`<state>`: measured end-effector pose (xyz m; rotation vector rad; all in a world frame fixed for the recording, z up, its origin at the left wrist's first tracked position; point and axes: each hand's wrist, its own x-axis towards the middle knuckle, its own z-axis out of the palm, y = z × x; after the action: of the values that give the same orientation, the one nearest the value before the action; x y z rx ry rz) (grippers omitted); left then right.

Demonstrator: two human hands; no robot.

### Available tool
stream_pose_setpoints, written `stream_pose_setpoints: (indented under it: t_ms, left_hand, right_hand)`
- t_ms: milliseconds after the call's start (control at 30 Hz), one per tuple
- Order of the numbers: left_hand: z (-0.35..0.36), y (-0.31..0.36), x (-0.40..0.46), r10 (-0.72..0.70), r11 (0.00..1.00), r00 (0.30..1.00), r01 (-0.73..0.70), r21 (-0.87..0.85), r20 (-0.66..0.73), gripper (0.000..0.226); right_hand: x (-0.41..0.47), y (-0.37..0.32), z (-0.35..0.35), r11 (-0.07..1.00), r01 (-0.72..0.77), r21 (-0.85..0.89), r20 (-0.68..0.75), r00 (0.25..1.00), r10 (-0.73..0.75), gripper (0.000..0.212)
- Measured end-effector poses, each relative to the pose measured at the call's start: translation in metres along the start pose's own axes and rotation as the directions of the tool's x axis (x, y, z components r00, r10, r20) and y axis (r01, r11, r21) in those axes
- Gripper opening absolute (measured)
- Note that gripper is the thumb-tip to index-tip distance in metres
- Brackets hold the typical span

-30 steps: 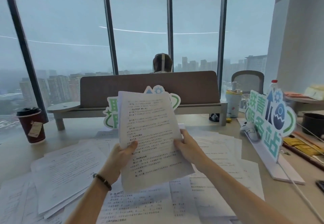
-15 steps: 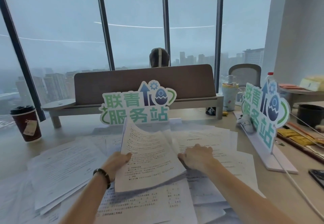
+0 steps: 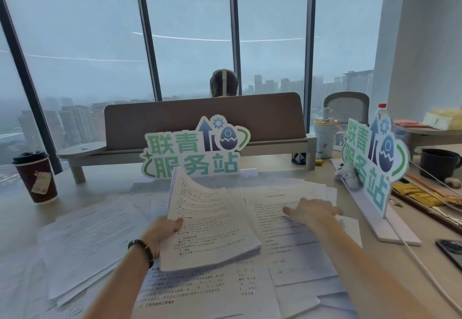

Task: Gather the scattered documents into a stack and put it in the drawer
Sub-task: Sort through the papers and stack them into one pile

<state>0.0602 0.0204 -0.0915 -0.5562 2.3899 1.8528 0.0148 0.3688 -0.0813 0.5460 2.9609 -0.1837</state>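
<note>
From the head camera, the left hand (image 3: 163, 231) is pinching the gathered stack (image 3: 210, 223) by its left edge, thumb on top, keeping it raised off the desk (image 3: 15, 218) so more pages can join, while the right hand (image 3: 312, 210) is lying flat with straight fingers on a loose sheet (image 3: 295, 238), probably to slide it over. Two standing signs, one coffee cup (image 3: 37, 176) and many scattered documents are showing; no drawer is visible.

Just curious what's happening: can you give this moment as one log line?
step: gathering papers | left hand: holds stack | right hand: flat on loose sheet | drawer: not in view
</note>
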Motion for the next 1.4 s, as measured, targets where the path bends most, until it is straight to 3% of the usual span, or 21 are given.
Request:
stream_pose_setpoints:
  t_ms: [133, 267, 400, 500, 633, 700, 800, 933, 1033, 1167, 1267, 1400]
  left_hand:
    - [0.002, 0.0, -0.002, 0.014, 1.0, 1.0, -0.014, -0.005, 0.011, 0.015]
    - [0.001, 0.0, -0.002, 0.021, 1.0, 1.0, -0.02, -0.024, 0.013, 0.017]
    - [0.0, 0.001, -0.002, 0.012, 0.999, 0.999, -0.011, -0.046, 0.031, 0.018]
    - [-0.002, 0.001, -0.002, 0.009, 0.997, 0.999, -0.006, -0.072, 0.041, 0.017]
    - [-0.003, 0.002, -0.004, 0.014, 0.995, 0.999, -0.009, -0.101, 0.051, 0.015]
    - [-0.003, 0.003, -0.004, 0.01, 0.994, 0.999, -0.005, -0.111, 0.046, 0.015]
    - [-0.004, 0.003, -0.003, 0.006, 0.99, 0.999, 0.0, -0.14, 0.042, 0.016]
    - [-0.005, 0.001, 0.001, 0.005, 0.986, 0.999, 0.001, -0.164, 0.036, 0.015]
    - [-0.003, -0.001, 0.002, 0.013, 0.989, 0.999, -0.007, -0.149, 0.034, 0.016]
    - [0.0, -0.002, 0.002, 0.015, 0.989, 0.999, -0.01, -0.145, 0.034, 0.018]
    - [0.0, -0.002, 0.003, 0.018, 0.99, 0.999, -0.013, -0.142, 0.03, 0.019]
    - [0.0, -0.003, 0.003, 0.022, 0.991, 0.999, -0.017, -0.135, 0.029, 0.02]
  right_hand:
    - [0.006, 0.006, -0.003, 0.996, 0.005, 0.091, -0.058, 0.998, 0.0, 0.059]
    - [0.013, 0.012, -0.007, 0.956, 0.072, 0.283, -0.004, 0.997, -0.074, 0.031]
    - [0.011, 0.009, -0.011, 0.911, 0.151, 0.383, 0.001, 0.986, -0.164, 0.038]
    - [0.009, 0.0, -0.007, 0.849, 0.178, 0.498, 0.02, 0.976, -0.217, 0.031]
    - [-0.001, -0.014, -0.002, 0.818, 0.23, 0.527, -0.022, 0.966, -0.257, 0.025]
    - [-0.006, -0.019, 0.0, 0.831, 0.265, 0.49, -0.081, 0.962, -0.259, 0.037]
    - [-0.01, -0.019, 0.003, 0.94, 0.23, 0.252, -0.183, 0.965, -0.187, 0.036]
    - [-0.011, -0.017, 0.009, 0.992, 0.116, 0.054, -0.047, 0.992, -0.113, 0.048]
    - [-0.011, -0.024, 0.018, 0.98, 0.192, 0.058, -0.033, 0.981, -0.19, 0.055]
    - [-0.015, -0.036, 0.022, 0.921, 0.327, 0.213, -0.08, 0.945, -0.317, 0.06]
    - [-0.017, -0.029, 0.014, 0.955, 0.245, 0.166, -0.164, 0.962, -0.219, 0.059]
    - [-0.016, -0.022, 0.015, 0.988, 0.155, 0.014, -0.061, 0.986, -0.154, 0.066]
